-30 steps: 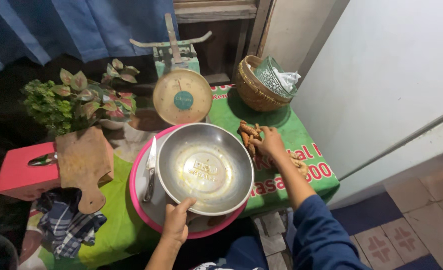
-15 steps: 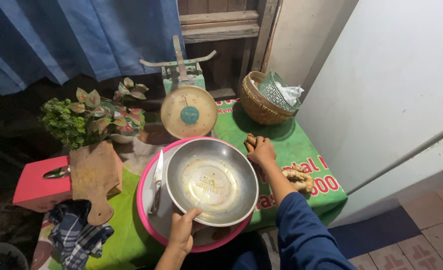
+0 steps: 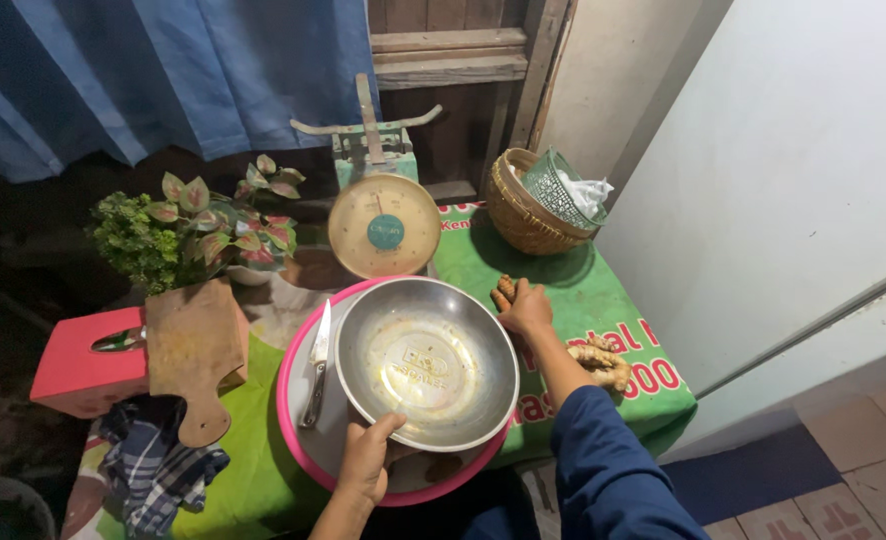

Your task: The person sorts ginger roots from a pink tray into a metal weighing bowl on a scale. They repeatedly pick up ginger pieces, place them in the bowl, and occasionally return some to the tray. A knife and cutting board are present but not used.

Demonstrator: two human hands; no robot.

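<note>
Fingers of the left hand [image 3: 368, 462] clamp the steel bowl [image 3: 427, 362] at six o'clock; right hand [image 3: 526, 310] closes on roots [image 3: 504, 290] at two o'clock: steady the rim.

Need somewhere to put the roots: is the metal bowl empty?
Empty: the metal bowl shows only its bare, smeared bottom, nothing lying inside. Left hand grips its rim.

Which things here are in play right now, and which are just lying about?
In hand:
left hand gripping the round steel bowl
right hand on the knobbly orange-brown roots

Lying about:
steel-bladed knife on the pink round tray
wooden cutting board
green kitchen scale
woven basket
</note>
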